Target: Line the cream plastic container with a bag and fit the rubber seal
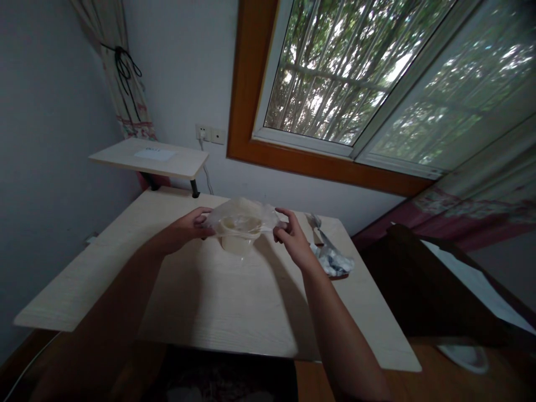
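Observation:
A thin see-through plastic film (251, 207) is stretched between my two hands, over a pale cream bowl (237, 244) on the table. My left hand (197, 223) pinches the film's left side, and my right hand (290, 230) pinches its right side. The bowl's rim shows through the plastic. I cannot tell whether the film touches the rim.
A crumpled silvery-grey packet (335, 262) lies on a brown tray right of my right hand, with a metal utensil (314, 221) behind it. A small raised shelf (184, 163) bearing a paper sheet (154, 153) stands on the back left of the light wooden table (234, 312). Wall and window rise behind.

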Available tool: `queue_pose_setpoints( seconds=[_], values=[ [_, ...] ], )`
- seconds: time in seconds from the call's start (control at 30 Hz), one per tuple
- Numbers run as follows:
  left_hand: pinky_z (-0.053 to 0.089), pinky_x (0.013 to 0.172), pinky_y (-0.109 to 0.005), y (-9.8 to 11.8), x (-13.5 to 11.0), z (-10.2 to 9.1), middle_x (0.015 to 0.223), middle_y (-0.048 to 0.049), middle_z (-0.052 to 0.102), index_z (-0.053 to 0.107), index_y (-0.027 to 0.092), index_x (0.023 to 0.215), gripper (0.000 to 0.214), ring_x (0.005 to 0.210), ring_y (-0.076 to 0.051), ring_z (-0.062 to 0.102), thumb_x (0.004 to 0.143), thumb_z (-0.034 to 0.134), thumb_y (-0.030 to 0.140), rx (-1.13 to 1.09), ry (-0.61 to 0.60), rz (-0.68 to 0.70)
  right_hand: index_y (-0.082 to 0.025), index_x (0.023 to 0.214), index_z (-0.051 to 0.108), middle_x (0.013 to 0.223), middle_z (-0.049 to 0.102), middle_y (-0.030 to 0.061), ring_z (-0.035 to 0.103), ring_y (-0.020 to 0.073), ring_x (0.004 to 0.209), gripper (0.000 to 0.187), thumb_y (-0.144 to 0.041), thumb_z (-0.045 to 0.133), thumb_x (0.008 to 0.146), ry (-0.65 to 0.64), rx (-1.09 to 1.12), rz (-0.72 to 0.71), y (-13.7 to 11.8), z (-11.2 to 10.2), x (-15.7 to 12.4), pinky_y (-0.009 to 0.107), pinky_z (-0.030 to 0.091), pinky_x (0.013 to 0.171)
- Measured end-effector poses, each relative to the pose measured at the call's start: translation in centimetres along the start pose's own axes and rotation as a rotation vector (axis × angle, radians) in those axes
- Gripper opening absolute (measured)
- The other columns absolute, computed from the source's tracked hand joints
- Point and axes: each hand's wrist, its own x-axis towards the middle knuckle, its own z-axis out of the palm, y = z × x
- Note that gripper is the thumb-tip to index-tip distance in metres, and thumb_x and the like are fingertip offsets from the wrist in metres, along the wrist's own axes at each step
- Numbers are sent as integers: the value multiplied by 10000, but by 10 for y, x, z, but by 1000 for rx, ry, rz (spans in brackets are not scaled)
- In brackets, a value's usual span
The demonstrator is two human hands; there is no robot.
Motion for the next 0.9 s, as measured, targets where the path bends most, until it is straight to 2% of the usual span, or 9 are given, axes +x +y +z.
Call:
queue_pose_setpoints(
  seconds=[0.17,0.37,0.43,0.53,0.6,0.67,0.8,0.9],
  values=[
    [538,698,-302,-17,1,-1,1056,-90,707,600,210,1232,536,918,-217,677,732,771,305,60,-46,9,-236,1380,438,628,550,-81,506,151,594,623,-194,552,768,-33,-24,45,14,-3,-3,270,378,591],
    [556,757,-334,-41,15,-1,1050,-78,678,604,174,1227,549,896,-201,676,696,721,250,70,92,-22,-229,1384,421,682,590,-64,558,159,614,629,-206,558,771,-44,-167,117,43,-3,-2,289,442,622],
    [557,791,-343,-42,18,1,1110,-96,667,593,169,1256,584,939,-208,675,693,720,258,78,140,5,-218,1397,424,786,633,-22,587,167,679,635,-229,582,781,-8,-243,82,45,-1,-1,309,470,666],
    [544,898,-364,-38,23,8,1305,-144,618,549,175,1336,652,1120,-243,645,719,724,297,103,202,102,-208,1436,411,1131,642,103,617,192,852,698,-297,646,785,78,-285,-26,43,4,2,342,513,735],
    [523,969,-374,-36,28,13,1414,-160,564,518,181,1380,696,1229,-265,602,728,727,304,101,179,156,-221,1469,390,1350,551,163,619,216,976,750,-333,670,783,101,-240,-64,43,8,6,360,536,773],
    [506,1016,-391,-34,33,18,1451,-157,547,507,190,1396,721,1278,-280,576,718,730,291,66,119,187,-244,1488,385,1448,495,166,606,237,1093,753,-352,665,798,92,-161,-60,44,11,12,385,546,839],
    [490,1050,-424,-37,43,24,1391,-135,604,541,207,1364,691,1273,-286,576,697,718,255,-21,84,206,-287,1453,455,1480,510,97,538,247,1272,643,-352,604,831,78,27,25,54,19,21,420,521,966],
    [513,989,-406,-41,47,26,1336,-140,626,553,195,1329,688,1187,-277,617,670,740,255,-56,133,179,-287,1408,492,1453,534,84,563,235,1221,603,-361,609,821,113,119,67,62,24,24,392,534,933]
  ],
)
